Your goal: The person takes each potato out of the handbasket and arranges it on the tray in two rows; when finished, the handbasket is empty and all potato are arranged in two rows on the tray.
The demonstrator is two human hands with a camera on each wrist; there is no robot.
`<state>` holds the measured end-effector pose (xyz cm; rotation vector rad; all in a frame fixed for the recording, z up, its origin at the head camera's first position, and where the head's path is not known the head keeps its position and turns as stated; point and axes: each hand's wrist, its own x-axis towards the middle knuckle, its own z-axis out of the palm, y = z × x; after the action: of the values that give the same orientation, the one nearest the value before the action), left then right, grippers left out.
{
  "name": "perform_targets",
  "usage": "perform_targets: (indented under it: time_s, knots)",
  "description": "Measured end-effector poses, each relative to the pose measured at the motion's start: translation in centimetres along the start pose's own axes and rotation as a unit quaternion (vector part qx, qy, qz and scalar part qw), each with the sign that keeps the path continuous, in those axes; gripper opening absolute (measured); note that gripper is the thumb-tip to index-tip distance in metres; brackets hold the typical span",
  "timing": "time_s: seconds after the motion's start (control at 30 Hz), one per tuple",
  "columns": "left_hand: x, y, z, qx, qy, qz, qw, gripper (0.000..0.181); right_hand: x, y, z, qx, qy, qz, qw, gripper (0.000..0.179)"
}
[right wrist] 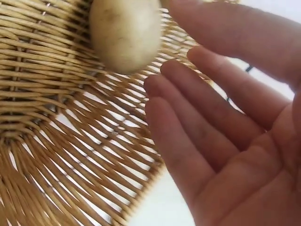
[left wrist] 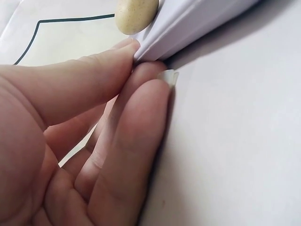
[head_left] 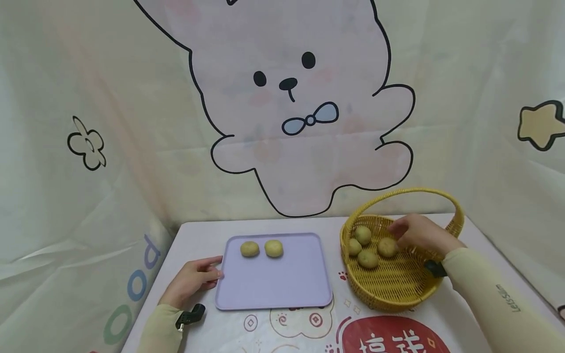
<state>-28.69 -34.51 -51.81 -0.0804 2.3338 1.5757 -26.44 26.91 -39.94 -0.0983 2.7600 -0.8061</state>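
Note:
A lilac tray [head_left: 273, 284] lies on the table with two potatoes [head_left: 249, 249] near its far edge. My left hand [head_left: 191, 280] is at the tray's left side; in the left wrist view, thumb and fingers [left wrist: 141, 113] pinch the tray's rim [left wrist: 162, 40]. Over at the right, my right hand [head_left: 421, 233] reaches into a yellow wicker basket [head_left: 388, 289] holding several potatoes. Its fingers [right wrist: 188, 108] are loosely spread beside one potato [right wrist: 124, 35], thumb tip close to it, with nothing gripped.
The basket's tall handle [head_left: 415, 190] arches over its far side, near the right forearm. A printed cloth [head_left: 304, 323] covers the table in front of the tray. Behind stands a fabric backdrop [head_left: 304, 162] with a cartoon bear.

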Motion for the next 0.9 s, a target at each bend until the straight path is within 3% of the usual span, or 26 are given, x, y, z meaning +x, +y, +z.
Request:
perform_targets:
  time_s: [0.17,0.3,0.6,0.9]
  knots:
    - [-0.1,-0.3,0.2,-0.007,-0.013,0.012,0.9998,0.063,0.9,1.3,0.6,0.001,-0.022,0.023,0.9995,0.055]
    - [0.0,-0.2,0.1,-0.012,-0.01,0.011,0.9998,0.062,1.5,1.8,1.0,-0.008,-0.031,0.018,0.9993,0.056]
    - [0.3,0.0,0.0,-0.016,0.011,-0.003,0.9998,0.06,2.2,1.2,1.4,-0.008,-0.035,0.013,0.9993,0.053]
    - [0.1,0.1,0.0,-0.009,0.008,0.0,0.9999,0.061,2.5,1.2,1.8,-0.004,-0.053,0.004,0.9986,0.055]
